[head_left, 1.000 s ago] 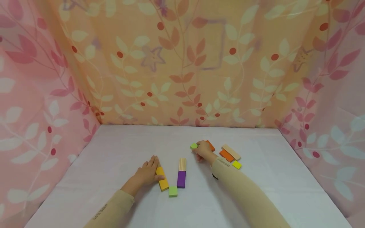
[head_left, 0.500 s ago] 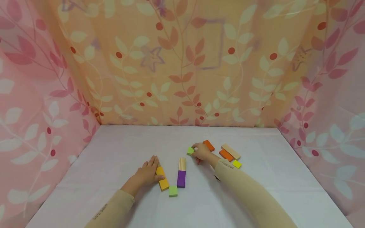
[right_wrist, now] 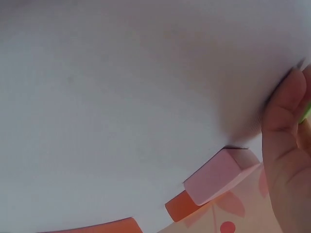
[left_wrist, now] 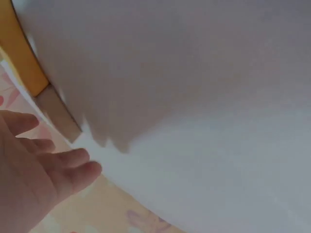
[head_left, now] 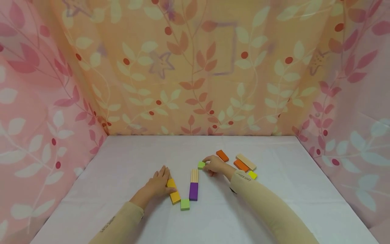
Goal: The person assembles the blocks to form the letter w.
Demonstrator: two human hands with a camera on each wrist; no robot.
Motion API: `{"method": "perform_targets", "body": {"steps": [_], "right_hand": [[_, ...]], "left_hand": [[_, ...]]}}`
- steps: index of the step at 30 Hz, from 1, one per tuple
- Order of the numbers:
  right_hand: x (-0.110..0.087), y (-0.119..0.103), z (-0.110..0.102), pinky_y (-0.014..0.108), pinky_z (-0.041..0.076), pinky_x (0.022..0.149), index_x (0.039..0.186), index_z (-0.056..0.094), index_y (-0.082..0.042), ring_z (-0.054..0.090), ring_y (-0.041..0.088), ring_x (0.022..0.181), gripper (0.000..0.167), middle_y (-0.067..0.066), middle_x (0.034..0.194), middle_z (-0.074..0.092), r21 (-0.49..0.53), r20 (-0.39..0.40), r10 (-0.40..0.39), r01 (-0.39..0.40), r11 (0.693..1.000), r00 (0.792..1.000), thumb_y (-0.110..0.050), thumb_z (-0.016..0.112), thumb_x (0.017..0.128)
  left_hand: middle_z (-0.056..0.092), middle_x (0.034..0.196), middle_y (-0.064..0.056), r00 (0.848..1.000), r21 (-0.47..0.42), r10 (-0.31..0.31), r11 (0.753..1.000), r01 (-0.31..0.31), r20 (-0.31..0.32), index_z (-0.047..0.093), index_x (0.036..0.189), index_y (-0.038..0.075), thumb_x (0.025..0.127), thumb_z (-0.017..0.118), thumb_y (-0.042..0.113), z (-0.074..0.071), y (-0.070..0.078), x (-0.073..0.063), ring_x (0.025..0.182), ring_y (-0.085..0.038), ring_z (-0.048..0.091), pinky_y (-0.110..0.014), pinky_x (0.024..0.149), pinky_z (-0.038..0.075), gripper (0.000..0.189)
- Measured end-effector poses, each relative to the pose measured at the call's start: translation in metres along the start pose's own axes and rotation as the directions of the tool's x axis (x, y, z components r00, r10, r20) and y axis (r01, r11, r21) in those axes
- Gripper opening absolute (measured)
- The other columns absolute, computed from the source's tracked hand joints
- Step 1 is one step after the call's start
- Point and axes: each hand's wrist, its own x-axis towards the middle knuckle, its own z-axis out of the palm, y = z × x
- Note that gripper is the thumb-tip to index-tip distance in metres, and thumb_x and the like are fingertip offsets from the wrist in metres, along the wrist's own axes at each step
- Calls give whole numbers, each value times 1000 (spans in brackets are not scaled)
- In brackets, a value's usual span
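My right hand [head_left: 215,164] pinches a small light green block [head_left: 201,165] between thumb and fingertips, low over the white table. In the right wrist view only a green sliver [right_wrist: 305,111] of it shows past the fingers. My left hand [head_left: 156,183] lies along the left side of a slanted row: two yellow blocks [head_left: 175,198] end to end, then a wooden block [left_wrist: 58,114] at the far end. Its fingers are extended, thumb over the yellow. A second light green block [head_left: 185,204] sits at the row's near end. Right of it, a purple block [head_left: 193,191] meets a ridged wooden block [head_left: 194,176].
Behind the right hand lies an orange block [head_left: 222,156]. Further right are another orange block [head_left: 241,165], a plain wooden block [head_left: 246,162] and a yellow square block [head_left: 252,175]. The right wrist view also shows a pink block [right_wrist: 214,177]. Patterned cloth [head_left: 195,84] encloses the table.
My right hand has brought the green block left and nearer, toward the far end of the ridged wooden block. The orange block behind it has come into fuller view. My left hand stays in place.
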Motion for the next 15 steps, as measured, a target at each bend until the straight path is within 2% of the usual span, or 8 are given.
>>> {"method": "perform_targets", "body": {"steps": [3, 7, 11, 15], "right_hand": [[-2, 0, -1, 25, 51, 49, 132, 60, -5, 53, 12, 47, 40, 4, 55, 54, 1, 9, 4, -4, 1000, 1000, -12, 66, 93], [-3, 1, -1, 25, 51, 49, 133, 60, -6, 52, 11, 47, 40, 4, 55, 54, 7, 9, 1, -1, 1000, 1000, -11, 66, 93], [-4, 2, -2, 24, 50, 48, 133, 60, -6, 50, 11, 46, 40, 4, 54, 53, 11, 8, -3, 3, 1000, 1000, -11, 65, 94], [-5, 2, -1, 24, 49, 47, 133, 60, -6, 50, 11, 45, 40, 4, 53, 53, 25, 3, -5, 5, 1000, 1000, -10, 65, 94]], "left_hand": [[19, 156, -28, 999, 33, 18, 999, -17, -27, 31, 148, -6, 92, 64, 43, -1, 9, 0, 138, -54, 19, -70, 104, 22, 81], [31, 153, -24, 994, 143, 108, 984, -102, -35, 37, 147, 0, 93, 59, 48, 2, 31, 6, 138, -51, 23, -68, 106, 21, 75], [32, 154, -19, 989, 200, 142, 969, -148, 41, 35, 150, 4, 93, 54, 56, 10, 54, 17, 140, -48, 23, -66, 107, 22, 79], [30, 157, -12, 989, 208, 107, 970, -127, 105, 34, 151, 8, 91, 55, 59, 16, 71, 20, 142, -43, 22, -64, 107, 26, 82]]}}
